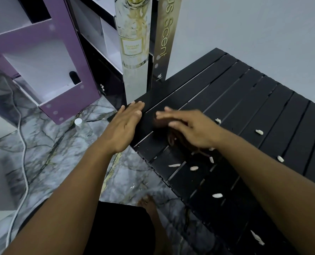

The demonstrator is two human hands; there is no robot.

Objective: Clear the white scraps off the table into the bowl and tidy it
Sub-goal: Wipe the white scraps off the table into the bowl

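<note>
Head view: I look down on a black slatted table running from centre frame to the lower right, over a marbled grey floor.
My left hand: flat, fingers straight and together, gripping nothing, set at the table's left corner; I judge it stands as a wall so swept scraps stop at the edge.
My right hand: palm down, fingers spread loosely and blurred, holding nothing I can see; it hovers over a dark brown rounded thing, possibly the bowl, though I cannot tell.
Why so: the two hands face each other across a narrow gap, a fit pose for herding scraps together.
White scraps: small, pale, torn-looking elongated bits, light and dry to my eye, scattered apart along the table from centre frame to the lower right; one long piece lies near the bottom edge, two more further right.
Progress: most scraps lie uncollected, so I judge the clearing is barely begun.
Beside the table: a clear plastic bottle with a white cap lies on the floor, left of centre.
</note>
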